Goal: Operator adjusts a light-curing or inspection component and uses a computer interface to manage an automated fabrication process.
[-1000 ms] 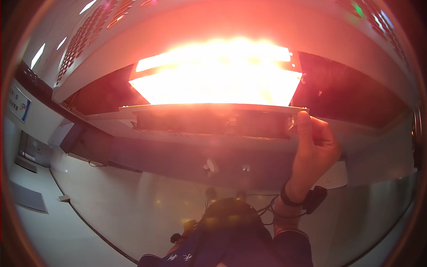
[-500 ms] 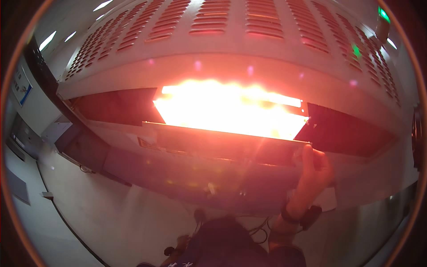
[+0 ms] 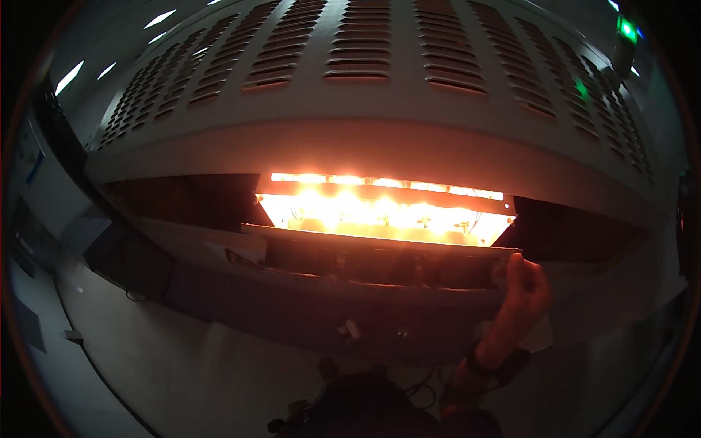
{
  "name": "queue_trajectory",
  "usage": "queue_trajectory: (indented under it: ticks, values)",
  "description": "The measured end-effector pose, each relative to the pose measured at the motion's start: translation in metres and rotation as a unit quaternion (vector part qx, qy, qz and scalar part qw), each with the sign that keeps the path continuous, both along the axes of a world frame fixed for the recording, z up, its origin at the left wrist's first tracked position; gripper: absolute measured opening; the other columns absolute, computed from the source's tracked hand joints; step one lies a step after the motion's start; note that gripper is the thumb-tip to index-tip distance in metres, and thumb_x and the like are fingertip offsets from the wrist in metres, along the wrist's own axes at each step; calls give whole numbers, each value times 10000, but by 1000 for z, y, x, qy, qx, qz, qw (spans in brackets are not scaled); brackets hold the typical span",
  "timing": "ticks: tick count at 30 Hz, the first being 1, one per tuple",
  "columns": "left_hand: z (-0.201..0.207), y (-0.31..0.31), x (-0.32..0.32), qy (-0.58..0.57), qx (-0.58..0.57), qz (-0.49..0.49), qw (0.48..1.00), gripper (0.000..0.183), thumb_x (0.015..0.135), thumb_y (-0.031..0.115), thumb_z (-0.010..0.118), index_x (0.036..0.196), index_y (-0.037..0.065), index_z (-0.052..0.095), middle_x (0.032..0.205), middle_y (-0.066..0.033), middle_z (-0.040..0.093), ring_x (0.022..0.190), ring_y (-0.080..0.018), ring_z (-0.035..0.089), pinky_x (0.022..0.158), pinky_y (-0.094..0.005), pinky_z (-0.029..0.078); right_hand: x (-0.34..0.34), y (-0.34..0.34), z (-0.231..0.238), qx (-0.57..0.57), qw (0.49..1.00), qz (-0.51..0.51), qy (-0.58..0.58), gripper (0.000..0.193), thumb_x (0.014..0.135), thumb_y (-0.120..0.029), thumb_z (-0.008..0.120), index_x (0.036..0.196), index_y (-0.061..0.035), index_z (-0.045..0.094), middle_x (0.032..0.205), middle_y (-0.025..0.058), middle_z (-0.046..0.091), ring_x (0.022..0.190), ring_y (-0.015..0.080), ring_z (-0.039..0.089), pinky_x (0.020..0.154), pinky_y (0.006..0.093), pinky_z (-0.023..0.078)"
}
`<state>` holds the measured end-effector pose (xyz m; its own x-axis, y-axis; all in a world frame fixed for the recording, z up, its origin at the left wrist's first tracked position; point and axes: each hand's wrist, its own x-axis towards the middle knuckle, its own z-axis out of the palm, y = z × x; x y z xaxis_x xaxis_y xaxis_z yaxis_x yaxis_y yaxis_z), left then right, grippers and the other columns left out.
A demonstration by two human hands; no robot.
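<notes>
A large pale machine housing [image 3: 380, 139] with a long, low opening fills the upper half of the view. Bright orange-white light pours from a row of glowing lamps or heating elements [image 3: 387, 212] inside. Along the opening's lower side runs a long metal panel [image 3: 380, 264], tilted outward. My right hand [image 3: 531, 286] is at the panel's right corner, fingers curled and closed on its edge, with a dark band on the wrist. Low in the picture, a dim shape beside my body seems to be my left hand [image 3: 296, 413]; its fingers are lost in the dark.
Slotted vents [image 3: 358, 44] cover the housing above the opening. A green light [image 3: 626, 29] shines at the upper right. Cables [image 3: 427, 390] lie on the floor near my body. A dark cabinet [image 3: 128, 252] stands at the left.
The picture is darker with less glare, so the separate glowing elements now show. The opening and panel sit slightly lower in view. My right hand keeps its hold on the corner.
</notes>
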<state>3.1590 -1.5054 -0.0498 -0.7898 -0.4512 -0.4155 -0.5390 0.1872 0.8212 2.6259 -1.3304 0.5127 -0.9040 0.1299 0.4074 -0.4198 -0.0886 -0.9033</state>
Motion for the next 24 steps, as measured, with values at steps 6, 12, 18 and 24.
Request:
queue_trajectory:
  ticks: [6,12,18,24]
  values:
    - [13,-15,-7,7,113,34,993,447,1057,233,429,1442,8,462,1330,-214,614,1269,-370,598,1060,-522,499,-3,4,-4,22,999,-33,-4,148,937,-133,758,917,11,735,782,52,721,732,95,646,703,264,512]
    - [12,-26,-3,70,-136,-115,982,461,1017,327,508,1397,71,553,1311,-148,646,1207,-328,626,981,-534,515,9,5,-1,-13,1000,-2,-18,133,920,-119,770,912,9,740,790,52,728,761,91,653,718,259,522]
    - [32,-29,-24,-38,127,41,990,451,912,390,643,1304,167,662,1326,-99,648,1244,-298,597,964,-563,469,-1,6,-10,-29,999,-11,-39,124,899,-137,797,921,-21,760,777,2,706,727,60,590,688,244,485]
    - [42,-19,-50,-91,54,-10,994,452,930,385,622,1324,166,648,1340,-115,636,1256,-304,589,986,-551,457,-1,13,-5,-11,999,12,-39,172,903,-178,802,921,-15,752,758,9,706,722,69,616,669,245,482]
